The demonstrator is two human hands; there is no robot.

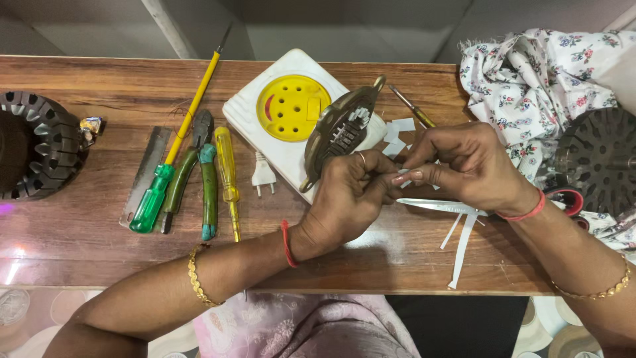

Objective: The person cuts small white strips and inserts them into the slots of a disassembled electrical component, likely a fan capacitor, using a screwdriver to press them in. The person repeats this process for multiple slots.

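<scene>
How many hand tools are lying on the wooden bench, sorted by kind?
Screwdrivers: 3, a green-handled, a yellow-handled and a small one behind the hands.
Pliers: 1.
Flat metal blade: 1.
Scissors: 1.
Total: 6.

We read this as a home repair bench: wooden table [79, 232] strewn with screwdrivers [228, 176], pliers [199, 172], a metal file [147, 174], motor stators [36, 146], a floral cloth [530, 79], tiled floor below.
</scene>
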